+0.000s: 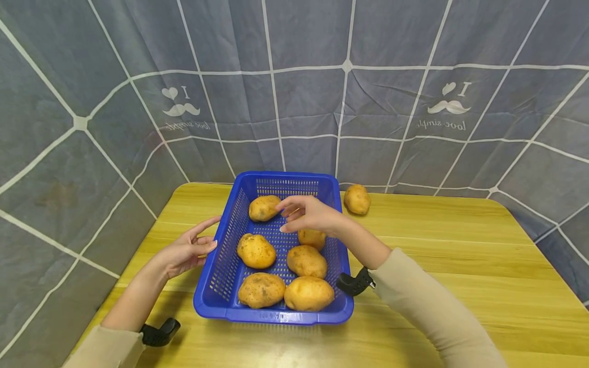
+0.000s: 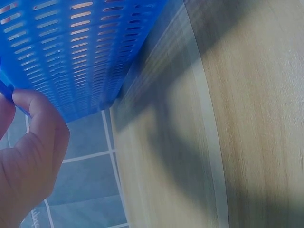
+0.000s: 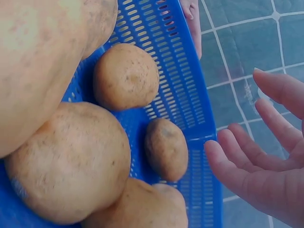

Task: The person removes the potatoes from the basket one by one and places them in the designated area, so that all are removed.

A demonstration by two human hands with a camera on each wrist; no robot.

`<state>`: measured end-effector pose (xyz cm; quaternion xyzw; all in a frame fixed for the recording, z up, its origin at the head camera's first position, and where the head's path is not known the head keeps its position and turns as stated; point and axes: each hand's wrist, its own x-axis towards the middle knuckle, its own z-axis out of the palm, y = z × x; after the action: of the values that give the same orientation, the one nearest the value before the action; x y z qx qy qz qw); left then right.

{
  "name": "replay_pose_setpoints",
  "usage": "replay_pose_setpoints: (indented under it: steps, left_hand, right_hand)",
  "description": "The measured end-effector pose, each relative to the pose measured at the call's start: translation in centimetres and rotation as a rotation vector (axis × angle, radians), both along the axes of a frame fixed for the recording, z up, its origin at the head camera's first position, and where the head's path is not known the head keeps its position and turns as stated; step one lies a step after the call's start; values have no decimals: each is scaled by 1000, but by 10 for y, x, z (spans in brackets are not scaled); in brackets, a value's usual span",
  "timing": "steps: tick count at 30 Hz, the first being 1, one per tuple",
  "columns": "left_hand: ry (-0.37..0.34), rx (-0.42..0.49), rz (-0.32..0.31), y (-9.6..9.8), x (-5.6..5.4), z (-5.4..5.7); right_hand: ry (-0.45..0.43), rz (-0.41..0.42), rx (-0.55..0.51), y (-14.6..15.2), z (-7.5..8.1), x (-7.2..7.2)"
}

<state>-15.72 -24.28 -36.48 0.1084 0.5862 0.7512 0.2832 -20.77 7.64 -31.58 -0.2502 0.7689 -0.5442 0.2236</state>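
Note:
A blue plastic basket (image 1: pixel 273 317) with slotted walls stands on the table, with several potatoes lying in it. My left hand (image 1: pixel 186 250) is at the basket's left side; in the left wrist view its thumb and finger (image 2: pixel 42 109) pinch the rim. Over the basket's far half is my right hand (image 1: pixel 310 212), fingers spread and loosely bent, holding nothing. Its fingertips appear close to the far-left potato (image 1: pixel 262 208); the right wrist view shows the hand (image 3: pixel 270 156) apart from the potatoes. Beneath it, another potato (image 1: pixel 313 238) is partly covered by the hand.
One potato (image 1: pixel 357 199) lies outside the basket, on the wooden table (image 1: pixel 442 255) near its back edge. A grey tiled-pattern curtain (image 1: pixel 303 102) hangs behind and to the sides of the table. Each wrist wears a black strap device (image 1: pixel 354 282).

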Motion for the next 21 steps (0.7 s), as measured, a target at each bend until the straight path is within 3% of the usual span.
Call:
replay_pose_setpoints:
  steps: [6,21]
  left_hand:
    - [-3,12,-2,0,1,1]
    - [-19,26,8,0,1,2]
  right_hand:
    - [-6,19,7,-11,0,-2]
    - [-124,19,-12,-33,-8,-12]
